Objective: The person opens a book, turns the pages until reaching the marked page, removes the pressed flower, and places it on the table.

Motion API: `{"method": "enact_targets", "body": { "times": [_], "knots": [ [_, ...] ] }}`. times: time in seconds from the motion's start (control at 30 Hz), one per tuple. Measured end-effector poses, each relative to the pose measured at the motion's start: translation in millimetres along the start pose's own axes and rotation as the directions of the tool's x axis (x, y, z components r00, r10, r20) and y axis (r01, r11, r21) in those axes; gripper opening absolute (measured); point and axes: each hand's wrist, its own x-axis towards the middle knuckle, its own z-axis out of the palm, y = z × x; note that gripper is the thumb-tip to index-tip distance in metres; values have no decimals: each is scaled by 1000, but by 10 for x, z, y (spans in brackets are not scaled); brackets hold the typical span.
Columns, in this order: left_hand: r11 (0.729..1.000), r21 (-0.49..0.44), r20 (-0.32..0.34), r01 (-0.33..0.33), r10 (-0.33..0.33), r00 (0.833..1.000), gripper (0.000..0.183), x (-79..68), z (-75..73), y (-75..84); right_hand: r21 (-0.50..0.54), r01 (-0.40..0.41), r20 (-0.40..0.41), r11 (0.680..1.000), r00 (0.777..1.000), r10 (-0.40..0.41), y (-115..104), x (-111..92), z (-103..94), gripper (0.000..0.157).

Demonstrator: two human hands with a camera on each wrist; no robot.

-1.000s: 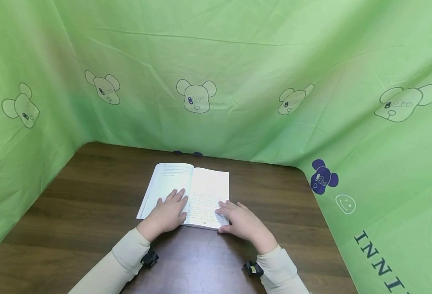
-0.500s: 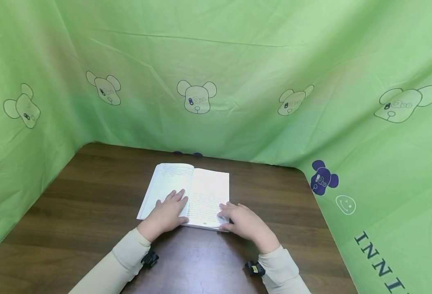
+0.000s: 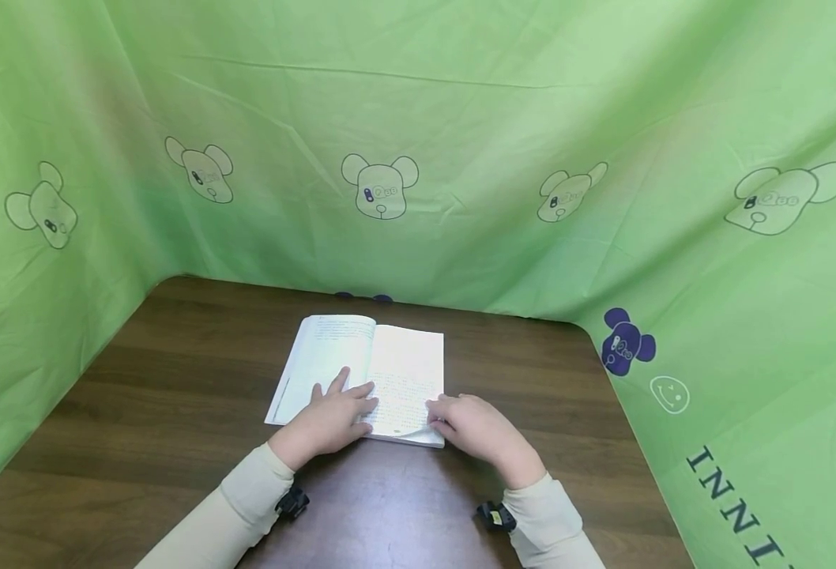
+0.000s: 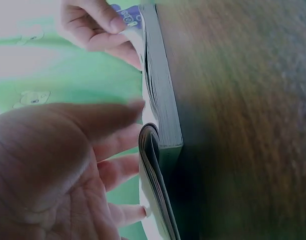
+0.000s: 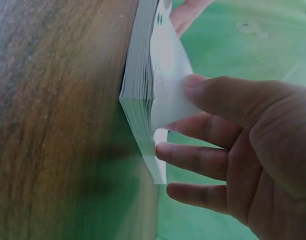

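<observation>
An open book (image 3: 407, 352) lies on the table, its thick stack of pages on the right and a thinner, curved part on the left. My left hand (image 3: 329, 419) rests with spread fingers over the left page and the gutter. At the lower right corner, my right hand (image 3: 482, 431) pinches a page (image 5: 173, 85) between thumb and forefinger. That page's corner is lifted and bent up from the stack in the right wrist view. The left wrist view also shows the right hand (image 4: 100, 25) at the page's edge, with the left hand (image 4: 57, 165) along the near side.
The book is on a dark wood-grain table (image 3: 176, 379). Green cloth (image 3: 461, 253) printed with bear heads hangs behind and on both sides. Each sleeve has a small black device (image 3: 291, 503) at the cuff.
My right thumb and forefinger have closed on the page corner, which now curls up. My left hand has shifted slightly right, its fingers reaching past the gutter.
</observation>
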Motion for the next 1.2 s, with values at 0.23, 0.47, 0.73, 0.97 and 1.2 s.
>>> {"method": "enact_targets", "body": {
  "times": [0.23, 0.47, 0.73, 0.97, 1.2],
  "knots": [
    [1000, 5, 11, -9, 9, 1000, 63, -16, 4, 12, -46, -54, -139, 998, 989, 47, 0, 10, 15, 8],
    [1000, 9, -9, -6, 6, 1000, 50, -19, -1, 14, -98, -56, -274, 994, 961, 27, -15, 42, 12, 5],
    [1000, 16, -49, -20, 20, 999, 37, -32, -40, 29, -95, -168, -438, 981, 892, 111, -6, 67, -72, 9],
    [999, -25, -123, 23, -26, 992, 62, -6, -78, 19, -35, -336, -398, 941, 869, 295, -7, 57, -63, 9],
    [997, 71, -304, 28, -5, 953, 113, 32, -116, 28, -11, -173, -182, 985, 969, 168, -16, 50, -8, 25]
  ]
}}
